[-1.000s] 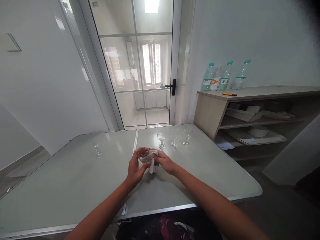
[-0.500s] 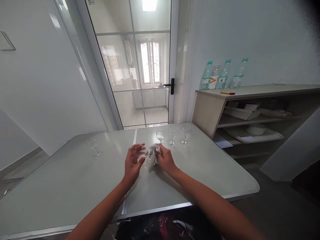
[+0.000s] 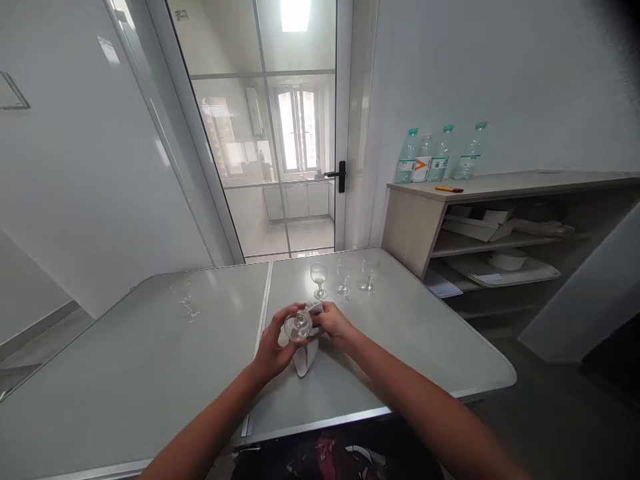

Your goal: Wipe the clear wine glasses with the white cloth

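My left hand (image 3: 276, 340) is closed round the bowl of a clear stemmed glass (image 3: 300, 325), which is turned so that its round end faces me. Close against the glass, my right hand (image 3: 334, 321) grips a whitish cloth (image 3: 304, 360). Part of the cloth hangs below the glass, and part shows above between the hands. Just beyond them a stemmed glass (image 3: 319, 277) stands upright on the table. Two more, a middle glass (image 3: 345, 275) and a right glass (image 3: 370, 272), stand in line with it. Another clear glass (image 3: 186, 297) is at the far left.
The grey table (image 3: 125, 373) has a metal seam running through it. Behind stands a glazed door (image 3: 280, 200) with a black handle (image 3: 341, 177). To the right, a shelf unit (image 3: 413, 220) carries several plastic bottles (image 3: 440, 160) and a yellow-red pen-like object (image 3: 449, 189).
The glass in my left hand has tipped so its end faces me. My right hand and the cloth have come closer against it, and the cloth now hangs lower.
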`<control>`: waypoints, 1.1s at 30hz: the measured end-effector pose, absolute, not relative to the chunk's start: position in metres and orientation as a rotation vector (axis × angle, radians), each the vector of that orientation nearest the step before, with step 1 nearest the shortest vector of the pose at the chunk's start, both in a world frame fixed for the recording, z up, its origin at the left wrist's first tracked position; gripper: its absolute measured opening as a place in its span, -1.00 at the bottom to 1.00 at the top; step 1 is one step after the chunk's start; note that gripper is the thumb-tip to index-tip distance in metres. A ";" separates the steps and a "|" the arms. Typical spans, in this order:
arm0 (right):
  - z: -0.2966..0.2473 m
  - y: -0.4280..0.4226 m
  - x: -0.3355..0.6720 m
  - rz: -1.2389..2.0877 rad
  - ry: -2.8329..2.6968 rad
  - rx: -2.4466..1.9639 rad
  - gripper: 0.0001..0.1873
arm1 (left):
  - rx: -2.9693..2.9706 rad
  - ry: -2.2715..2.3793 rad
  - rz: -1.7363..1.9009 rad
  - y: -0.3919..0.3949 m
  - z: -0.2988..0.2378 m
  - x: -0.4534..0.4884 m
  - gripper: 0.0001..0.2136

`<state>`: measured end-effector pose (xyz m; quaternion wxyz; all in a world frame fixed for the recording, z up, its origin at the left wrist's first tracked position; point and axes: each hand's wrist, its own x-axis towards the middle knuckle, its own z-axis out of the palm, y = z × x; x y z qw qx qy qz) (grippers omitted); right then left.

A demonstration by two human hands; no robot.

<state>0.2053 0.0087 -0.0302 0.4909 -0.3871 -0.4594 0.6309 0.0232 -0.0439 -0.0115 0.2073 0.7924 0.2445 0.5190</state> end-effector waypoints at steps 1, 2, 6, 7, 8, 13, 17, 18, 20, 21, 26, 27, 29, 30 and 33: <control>-0.030 0.010 0.206 1.515 -1.119 -0.955 -0.66 | 2.193 0.688 1.459 -0.044 -0.012 0.023 -0.42; -0.030 0.010 0.207 1.496 -1.119 -0.966 -0.67 | 2.161 0.693 1.479 -0.044 -0.011 0.023 -0.43; -0.024 0.008 0.206 1.491 -1.080 -0.931 -0.69 | 2.050 0.695 1.530 -0.041 -0.009 0.023 -0.45; -0.022 0.007 0.205 1.531 -1.064 -0.907 -0.69 | 2.047 0.693 1.529 -0.040 -0.008 0.022 -0.45; -0.020 0.006 0.204 1.576 -1.050 -0.885 -0.69 | 2.049 0.695 1.526 -0.039 -0.007 0.021 -0.45; -0.017 0.003 0.202 1.641 -1.038 -0.904 -0.73 | 2.022 0.775 1.540 -0.036 -0.004 0.019 -0.47; -0.020 0.003 0.203 1.570 -1.107 -0.968 -0.77 | 2.064 0.847 1.506 -0.036 -0.004 0.019 -0.47; -0.021 0.003 0.203 1.556 -1.123 -0.975 -0.77 | 2.086 0.853 1.494 -0.036 -0.004 0.019 -0.47; -0.023 0.003 0.203 1.552 -1.155 -0.978 -0.77 | 2.125 0.860 1.486 -0.036 -0.004 0.019 -0.46; -0.024 0.004 0.203 1.551 -1.177 -0.980 -0.79 | 2.137 0.863 1.488 -0.037 -0.003 0.019 -0.46; -0.032 0.005 0.202 1.493 -1.279 -1.029 -0.82 | 2.199 0.871 1.444 -0.041 -0.002 0.020 -0.47; -0.033 0.006 0.202 1.453 -1.286 -1.056 -0.81 | 2.217 0.874 1.423 -0.042 -0.003 0.020 -0.47; -0.033 0.008 0.204 1.328 -1.309 -1.110 -0.79 | 2.234 0.880 1.411 -0.042 -0.005 0.021 -0.46; -0.033 0.009 0.206 1.269 -1.320 -1.125 -0.78 | 2.233 0.882 1.421 -0.042 -0.006 0.021 -0.46; -0.031 0.012 0.210 1.203 -1.366 -1.130 -0.78 | 2.212 0.908 1.445 -0.041 -0.006 0.021 -0.46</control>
